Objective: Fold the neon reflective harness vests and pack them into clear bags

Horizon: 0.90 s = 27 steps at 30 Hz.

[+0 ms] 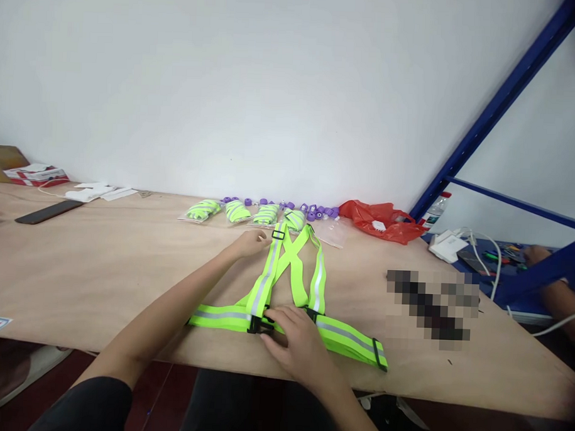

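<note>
A neon yellow-green harness [266, 284] with silver reflective stripes and black buckles lies spread on the wooden table, its straps crossing near the top. My left hand [252, 244] is beside the upper left strap, close to a black slider, its fingers curled; whether they grip the strap edge is unclear. Over the lower middle of the harness is my right hand [295, 341], thumb and fingers apart at the black buckle [260, 324] on the waist strap, with the fingertips touching it.
Several bagged neon straps [200, 210] and purple rolls [318, 213] line the wall side of the table [102, 259]. A red bag [381, 222], white adapter [447, 245], bottle [436, 209] and blue frame [489, 115] are right. Another person's arm [565, 304] shows far right.
</note>
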Tool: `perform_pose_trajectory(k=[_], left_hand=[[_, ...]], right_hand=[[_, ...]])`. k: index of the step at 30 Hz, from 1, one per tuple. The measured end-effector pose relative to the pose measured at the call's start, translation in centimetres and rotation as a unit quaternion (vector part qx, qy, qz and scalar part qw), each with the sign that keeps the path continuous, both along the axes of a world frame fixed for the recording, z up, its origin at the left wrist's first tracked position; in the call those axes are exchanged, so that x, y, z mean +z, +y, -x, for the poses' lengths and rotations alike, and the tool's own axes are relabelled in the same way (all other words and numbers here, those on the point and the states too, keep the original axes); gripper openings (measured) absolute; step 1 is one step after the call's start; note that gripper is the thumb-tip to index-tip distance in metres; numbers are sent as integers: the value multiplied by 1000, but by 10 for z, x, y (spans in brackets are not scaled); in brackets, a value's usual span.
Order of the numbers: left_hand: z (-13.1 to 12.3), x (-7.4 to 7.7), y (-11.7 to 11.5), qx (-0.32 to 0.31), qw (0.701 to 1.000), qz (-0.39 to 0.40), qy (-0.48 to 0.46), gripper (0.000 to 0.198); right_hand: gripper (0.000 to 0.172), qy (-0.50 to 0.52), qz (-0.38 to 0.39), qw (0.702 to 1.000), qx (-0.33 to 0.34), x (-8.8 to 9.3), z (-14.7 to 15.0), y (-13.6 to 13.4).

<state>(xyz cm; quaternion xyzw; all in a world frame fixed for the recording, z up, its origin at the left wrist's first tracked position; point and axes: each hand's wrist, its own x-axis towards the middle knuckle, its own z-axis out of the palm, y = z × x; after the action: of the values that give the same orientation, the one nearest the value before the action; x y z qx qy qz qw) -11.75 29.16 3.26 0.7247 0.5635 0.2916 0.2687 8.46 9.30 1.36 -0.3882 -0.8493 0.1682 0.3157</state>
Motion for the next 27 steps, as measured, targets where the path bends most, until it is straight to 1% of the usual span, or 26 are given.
perform_pose_trajectory(k=[4,6,8,9,11,13,15,17,19,21,23,24,25,27], left_hand=[[19,18,-38,-17,999,-11,35,40],[27,27,-64,-40,998,-21,47,37],[32,32,-95,-53,995,-53,66,38],[33,32,-113,-48,994,-68,71,37],[33,26,-148,-42,990,-109,81,31],[30,15,-179,-85,982,-140,94,25],[27,1,-199,-122,970,-179,107,20],[24,-11,-209,-139,962,-196,129,26],[21,-18,-210,-148,958,-198,144,28],[19,-21,-207,-155,958,-196,141,25],[16,-21,-205,-154,962,-189,125,21],[14,-21,-205,-150,964,-184,118,19],[13,-22,-205,-143,967,-179,111,16],[10,-24,-206,-123,972,-171,100,14]], right_hand=[[22,33,-4,999,3,0,0,2],[20,31,-11,999,-4,0,-1,3],[19,6,-13,1000,-21,0,-3,5],[19,-13,-10,999,-29,-1,-3,7],[14,-53,1,998,-38,-1,-4,8],[9,-88,11,995,-37,-1,-4,9],[5,-115,14,993,-29,0,-4,10],[7,-135,13,991,-15,3,-5,10],[14,-144,20,989,16,9,-8,12],[18,-141,48,987,67,19,-13,18],[15,-136,90,981,101,33,-19,30],[15,-135,110,980,96,40,-22,40],[17,-136,120,980,77,48,-24,52],[19,-146,98,984,26,62,-25,84]])
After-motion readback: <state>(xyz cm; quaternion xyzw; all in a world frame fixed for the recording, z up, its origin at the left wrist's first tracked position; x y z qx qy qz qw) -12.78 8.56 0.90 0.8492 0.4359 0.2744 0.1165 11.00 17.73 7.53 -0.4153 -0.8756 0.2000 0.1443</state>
